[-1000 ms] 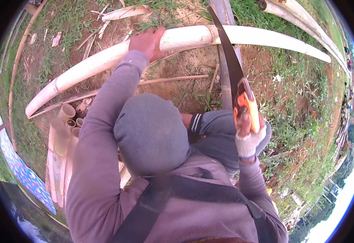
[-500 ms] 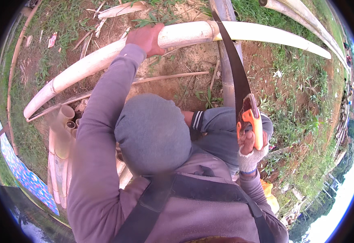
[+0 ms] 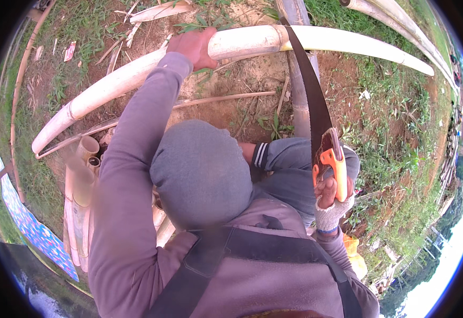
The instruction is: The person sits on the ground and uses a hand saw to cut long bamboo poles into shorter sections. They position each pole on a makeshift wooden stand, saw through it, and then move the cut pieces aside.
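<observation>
A long pale bamboo pole (image 3: 247, 42) curves across the far side of the view. Over it lies my left hand (image 3: 193, 47), fingers wrapped round the pole left of its middle. My right hand (image 3: 333, 204), in a fingerless knitted glove, is closed on the orange handle of a handsaw (image 3: 316, 98). The saw's dark blade runs away from me and crosses the pole close to a joint ring, its far end just past the pole. How deep the teeth sit cannot be made out. Beneath the pole there runs a greyish bamboo support (image 3: 300, 114).
Cut bamboo tubes (image 3: 83, 196) are bundled at my left, beside a blue patterned sheet (image 3: 35, 222). A thin bamboo strip (image 3: 223, 99) lies on the soil. More poles (image 3: 401, 26) rest at the far right. My bent knee (image 3: 290, 159) is beneath the saw.
My right hand and the saw have drawn back slightly toward me and a little to the right. My left hand keeps its hold on the pole, which has barely shifted.
</observation>
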A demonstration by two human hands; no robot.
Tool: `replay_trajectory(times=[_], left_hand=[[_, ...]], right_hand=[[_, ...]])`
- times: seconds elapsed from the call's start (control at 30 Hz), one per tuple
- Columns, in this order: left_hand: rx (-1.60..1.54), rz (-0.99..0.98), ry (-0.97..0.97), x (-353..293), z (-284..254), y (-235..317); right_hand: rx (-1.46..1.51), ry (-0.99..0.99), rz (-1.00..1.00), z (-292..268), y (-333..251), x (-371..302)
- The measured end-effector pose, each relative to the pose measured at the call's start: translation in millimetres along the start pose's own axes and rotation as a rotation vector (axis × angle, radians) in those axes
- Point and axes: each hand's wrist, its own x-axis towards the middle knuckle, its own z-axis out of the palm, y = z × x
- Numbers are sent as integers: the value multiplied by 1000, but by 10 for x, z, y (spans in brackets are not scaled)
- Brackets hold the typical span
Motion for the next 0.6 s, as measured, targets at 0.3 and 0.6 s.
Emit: replay_trajectory(times=[0.3,0.6], left_hand=[[-24,8,-28,27,-200,65],[-53,21,-48,59,34,-78]], right_hand=[[-113,79,-380,1347,-446,1972],[-106,2,-18,34,276,39]])
